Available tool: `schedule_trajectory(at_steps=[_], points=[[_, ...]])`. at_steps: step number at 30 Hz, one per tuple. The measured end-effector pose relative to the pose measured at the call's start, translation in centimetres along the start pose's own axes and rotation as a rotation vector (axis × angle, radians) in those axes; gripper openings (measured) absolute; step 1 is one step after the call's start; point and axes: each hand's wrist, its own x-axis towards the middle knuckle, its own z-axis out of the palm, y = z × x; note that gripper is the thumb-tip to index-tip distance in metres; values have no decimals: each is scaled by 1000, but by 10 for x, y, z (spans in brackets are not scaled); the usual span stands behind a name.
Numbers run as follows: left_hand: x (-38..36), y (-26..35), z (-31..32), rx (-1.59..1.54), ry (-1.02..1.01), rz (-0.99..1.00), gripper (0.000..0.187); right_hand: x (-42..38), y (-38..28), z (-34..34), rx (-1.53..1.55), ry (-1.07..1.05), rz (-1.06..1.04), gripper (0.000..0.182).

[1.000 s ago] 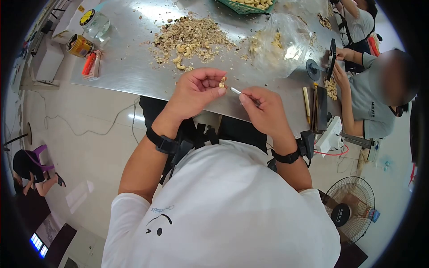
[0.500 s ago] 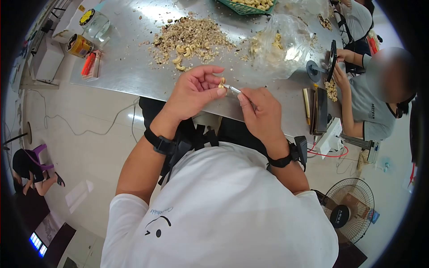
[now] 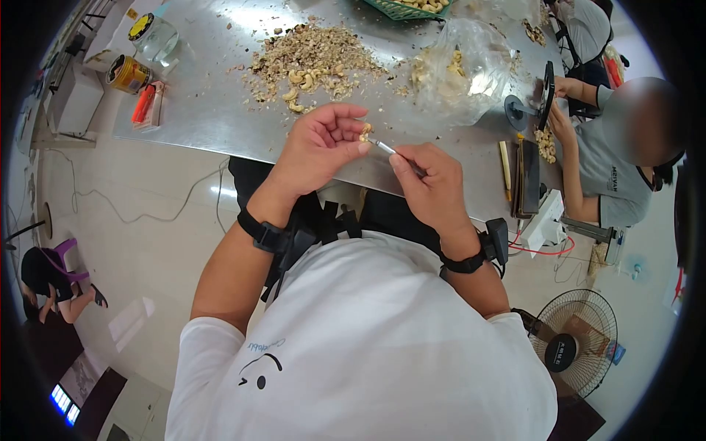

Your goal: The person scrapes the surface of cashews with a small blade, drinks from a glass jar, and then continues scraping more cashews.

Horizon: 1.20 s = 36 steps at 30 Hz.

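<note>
Pinching narrowly, the hands (image 3: 318,151) (image 3: 435,178) hold a cashew (image 3: 365,131) in the left, a slim tool (image 3: 384,147) in the right.

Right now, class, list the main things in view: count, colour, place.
Table: one, silver, top
Nut piece: one, pale, centre
Slim tool: one, silver, centre
Crumb heap: one, tan, on table
Basket: one, green, far edge
Bag: one, clear, right of heap
Containers: two, partly yellow, table's left
Fan: one, dark, lower right
Other people: at least three, variously dressed, both sides
Left hand: one, black wristband, holding nut piece
Right hand: one, black wristband, holding slim tool
</note>
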Motion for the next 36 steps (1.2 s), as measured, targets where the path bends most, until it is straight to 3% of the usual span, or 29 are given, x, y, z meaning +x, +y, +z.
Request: schedule_trajectory(at_steps=[4, 25, 36], points=[[-3, -1, 2, 18, -2, 8, 46, -2, 4, 2, 132, -42, 141, 11], [-2, 7, 0, 6, 35, -62, 43, -7, -5, 16, -170, 198, -136, 13], [0, -1, 0, -49, 39, -21, 41, -8, 4, 9, 96, 45, 102, 13]])
